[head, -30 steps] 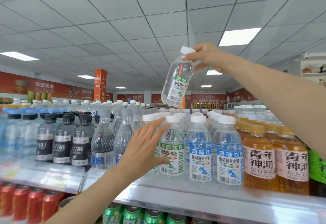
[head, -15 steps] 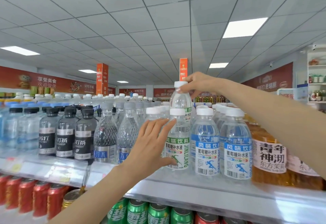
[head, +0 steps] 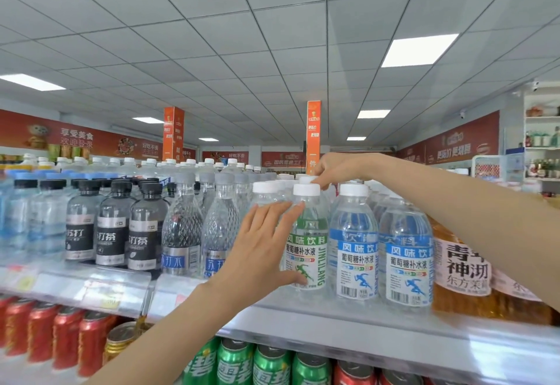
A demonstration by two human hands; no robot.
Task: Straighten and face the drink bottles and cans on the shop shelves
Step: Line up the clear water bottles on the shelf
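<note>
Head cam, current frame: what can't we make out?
All in the head view:
1. Rear bottle cap under the right hand: the bottle's body is hidden by the front green-label bottle, and it is unclear whether the hand pinches or only touches.
2. Green-label bottle's left side: covered by the left hand.
3. Price tags on the shelf rail: blurred, unreadable.
4. Green cans below: cut off by the bottom edge.
</note>
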